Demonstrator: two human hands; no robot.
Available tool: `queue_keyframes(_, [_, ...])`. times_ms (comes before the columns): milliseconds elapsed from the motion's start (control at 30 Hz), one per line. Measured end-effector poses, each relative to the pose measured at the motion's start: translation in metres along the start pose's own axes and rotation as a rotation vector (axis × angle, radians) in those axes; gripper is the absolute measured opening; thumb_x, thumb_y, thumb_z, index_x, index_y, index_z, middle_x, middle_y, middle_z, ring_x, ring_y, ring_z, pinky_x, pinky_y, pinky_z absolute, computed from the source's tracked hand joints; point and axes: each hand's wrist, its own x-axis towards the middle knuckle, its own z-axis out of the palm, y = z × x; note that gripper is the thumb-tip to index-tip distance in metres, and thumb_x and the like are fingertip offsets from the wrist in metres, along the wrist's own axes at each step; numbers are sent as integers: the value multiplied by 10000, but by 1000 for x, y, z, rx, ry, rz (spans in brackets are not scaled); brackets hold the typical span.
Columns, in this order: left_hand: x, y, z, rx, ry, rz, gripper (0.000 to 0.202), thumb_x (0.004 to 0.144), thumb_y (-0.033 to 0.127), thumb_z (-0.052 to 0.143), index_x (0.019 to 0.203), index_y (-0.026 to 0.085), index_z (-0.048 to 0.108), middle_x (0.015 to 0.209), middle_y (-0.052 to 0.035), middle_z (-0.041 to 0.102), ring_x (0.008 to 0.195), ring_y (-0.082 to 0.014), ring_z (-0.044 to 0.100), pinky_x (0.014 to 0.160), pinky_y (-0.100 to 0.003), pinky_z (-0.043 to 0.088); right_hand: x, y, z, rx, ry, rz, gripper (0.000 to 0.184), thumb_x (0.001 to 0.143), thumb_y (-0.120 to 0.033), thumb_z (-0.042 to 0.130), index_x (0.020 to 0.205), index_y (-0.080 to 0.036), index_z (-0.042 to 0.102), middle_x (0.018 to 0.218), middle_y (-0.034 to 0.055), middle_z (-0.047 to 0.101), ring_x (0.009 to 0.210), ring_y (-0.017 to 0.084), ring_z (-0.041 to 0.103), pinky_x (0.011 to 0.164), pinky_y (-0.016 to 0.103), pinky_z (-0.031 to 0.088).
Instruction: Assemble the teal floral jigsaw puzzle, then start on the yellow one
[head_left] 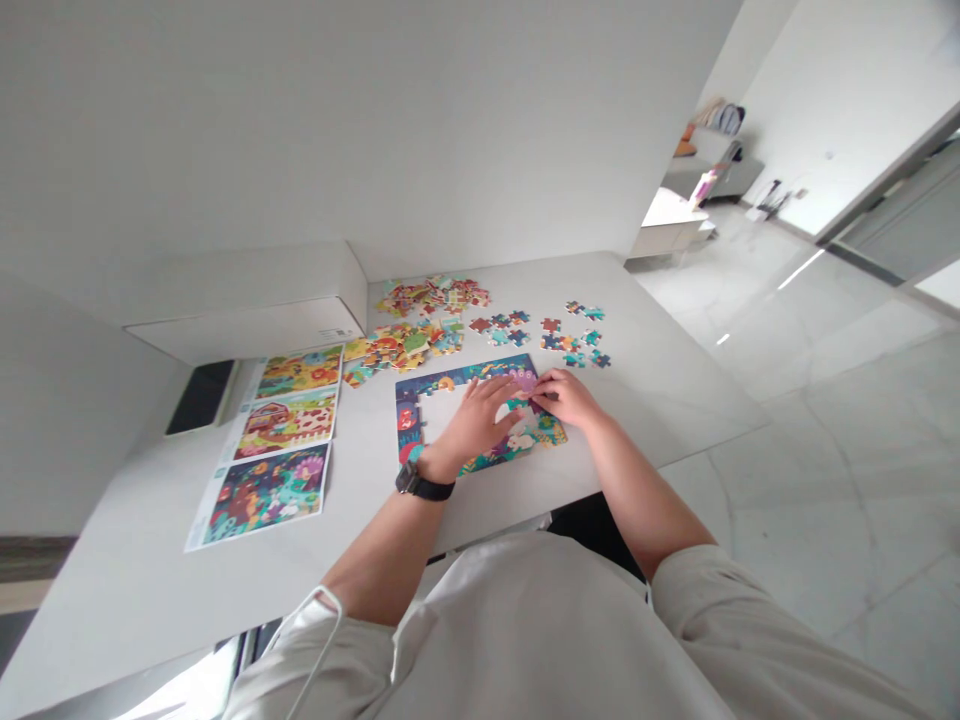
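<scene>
A partly assembled jigsaw puzzle (pixel 409 425) lies on the table, its dark, colourful border joined around a pale open middle. My left hand (pixel 476 420) rests flat across the puzzle with its fingers spread, hiding part of the middle and lower side. At the puzzle's right side, my right hand (pixel 566 397) has its thumb and fingertips pinched on a puzzle piece beside the purple part; the fingers mostly cover that piece. Loose teal, brown and orange puzzle pieces (pixel 551 325) are scattered just beyond the puzzle.
Behind the puzzle are heaps of yellow and red puzzle pieces (pixel 412 345). A sheet with three printed pictures (pixel 281 420) lies at the left, next to a dark phone (pixel 201 397). A white box (pixel 262 325) stands against the wall. The table's right edge (pixel 697 300) borders the tiled floor.
</scene>
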Motion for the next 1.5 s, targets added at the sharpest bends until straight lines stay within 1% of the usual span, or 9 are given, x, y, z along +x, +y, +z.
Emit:
queue_keyframes(200, [-20, -33, -71, -69, 187, -142, 407, 1066, 468, 560, 1352, 252, 754, 1446, -108, 734, 1372, -293, 667, 1236, -479, 503, 0, -3, -3, 60, 23, 7, 184, 978, -205, 766, 1043, -323, 893, 1030, 54, 791, 1008, 230, 749, 988, 406, 592])
queue_keyframes(300, [-44, -60, -86, -75, 237, -299, 415, 1028, 501, 571, 1290, 250, 771, 1341, -96, 774, 1252, -290, 710, 1128, -445, 570, 0, -3, -5, 56, 14, 25, 181, 975, -196, 751, 1050, -301, 877, 1055, 51, 803, 1037, 230, 746, 998, 398, 580])
queue_keyframes(400, [-68, -86, -81, -123, 338, -479, 418, 990, 487, 551, 1215, 220, 780, 1228, -101, 795, 1021, -244, 738, 903, -356, 614, 0, -2, -4, 56, 11, 38, 174, 978, -207, 730, 1056, -286, 864, 1064, 48, 811, 1037, 228, 747, 1002, 389, 572])
queue_keyframes(567, [-85, -108, -61, -180, 494, -696, 437, 943, 452, 547, 1212, 183, 762, 954, -62, 773, 784, -188, 665, 729, -287, 544, -1, 2, -2, 69, 144, 128, 200, 984, -230, 649, 1049, -253, 837, 1031, 64, 813, 958, 224, 750, 859, 341, 587])
queue_keyframes(733, [-82, -107, -56, -179, 459, -679, 438, 933, 450, 552, 1217, 193, 764, 983, -62, 778, 757, -186, 655, 711, -282, 529, -2, 16, -2, 33, 334, 277, 233, 950, -247, 601, 1024, -247, 822, 1052, 72, 835, 830, 223, 731, 791, 352, 600])
queue_keyframes(967, [-83, -107, -50, -154, 381, -599, 429, 945, 469, 539, 1194, 208, 772, 939, -56, 781, 734, -195, 656, 706, -284, 523, -4, 28, 5, -55, 305, 334, 201, 880, -259, 634, 939, -284, 825, 946, 32, 844, 783, 218, 723, 764, 349, 602])
queue_keyframes(1100, [-83, -103, -53, -128, 393, -575, 389, 943, 529, 544, 983, 211, 764, 916, -70, 775, 767, -208, 656, 734, -299, 511, -2, 25, 5, -51, 299, 346, 201, 879, -254, 633, 932, -284, 824, 943, 27, 843, 779, 214, 718, 764, 338, 595])
queue_keyframes(1200, [-82, -98, -57, -123, 351, -569, 454, 965, 599, 512, 773, 221, 674, 766, -55, 716, 712, -205, 619, 675, -300, 458, -1, 22, 2, -5, 320, 333, 203, 892, -273, 620, 927, -276, 820, 931, 35, 837, 769, 215, 712, 776, 342, 596])
queue_keyframes(1500, [-81, -99, -59, -52, 331, -614, 535, 968, 637, 468, 623, 229, 468, 562, 1, 465, 593, -157, 406, 586, -304, 268, 1, 35, -32, 244, 702, 438, 407, 971, -553, 569, 1117, -221, 753, 1105, 125, 815, 986, 282, 766, 910, 404, 610])
